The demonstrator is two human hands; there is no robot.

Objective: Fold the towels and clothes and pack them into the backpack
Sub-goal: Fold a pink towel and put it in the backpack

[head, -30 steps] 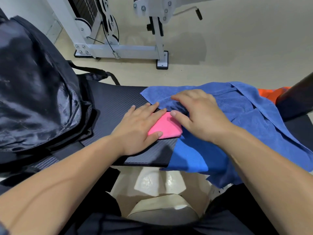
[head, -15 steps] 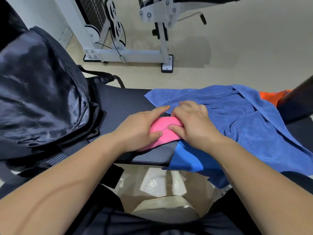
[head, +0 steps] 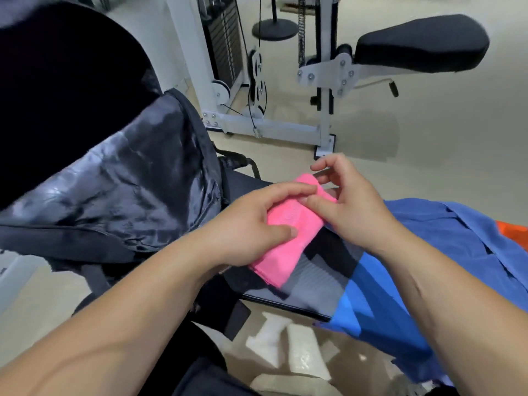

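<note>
Readable text, labels, brands, numbers: none found on backpack (head: 128, 195), pink towel (head: 288, 241), blue towel (head: 428, 238) or gym machine (head: 285, 130).

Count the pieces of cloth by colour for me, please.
Pink: 1, the folded pink cloth.
Blue: 2, the blue towel and the bright blue garment.
Orange: 1, the orange cloth, mostly out of view.
Total: 4.

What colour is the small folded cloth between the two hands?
The small folded cloth is bright pink; the head view shows it.
</note>
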